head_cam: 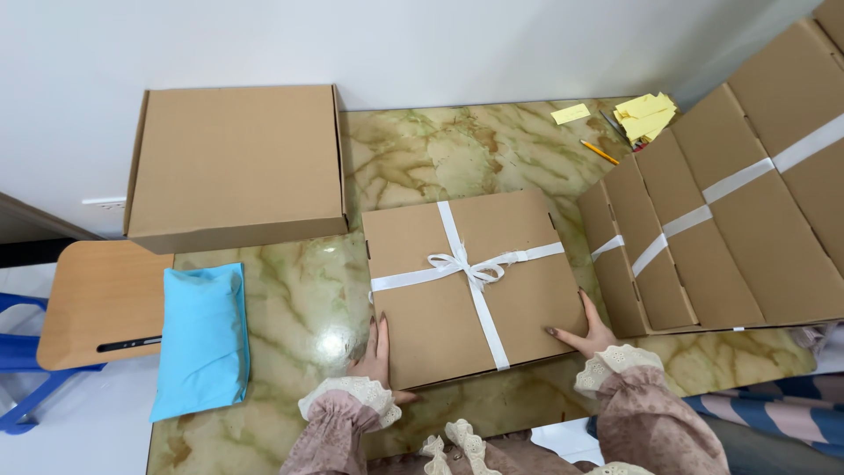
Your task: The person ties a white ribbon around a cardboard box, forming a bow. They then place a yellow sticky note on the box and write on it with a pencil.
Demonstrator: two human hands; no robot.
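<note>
Nearest the camera, two frilled, lace-cuffed sleeves reach in from below. The left hand (380,347) lies flat along the left edge of a flat cardboard box (431,317), fingers straight and together, pressed to its side rather than curled around it; the right hand (587,332) rests likewise against the lower right edge. Neither hand is closed on anything; the two stand well apart with the box between them. The box sits at the front middle of the green marbled tabletop (299,308), lid shut, crossed by a white ribbon (470,271) finished in a bow at its centre, so wrapping of this one looks complete. To the left lies a light blue soft packet (200,339), unboxed, near the tabletop's edge, with a wooden chair seat (97,303) beyond it. To the right, a leaning row of ribboned boxes (730,229) overlaps one behind another, judged finished. Farther back on the left stands a larger plain carton (233,163), without ribbon. At the far right corner are yellow paper slips (646,116) and a pencil (599,152).
</note>
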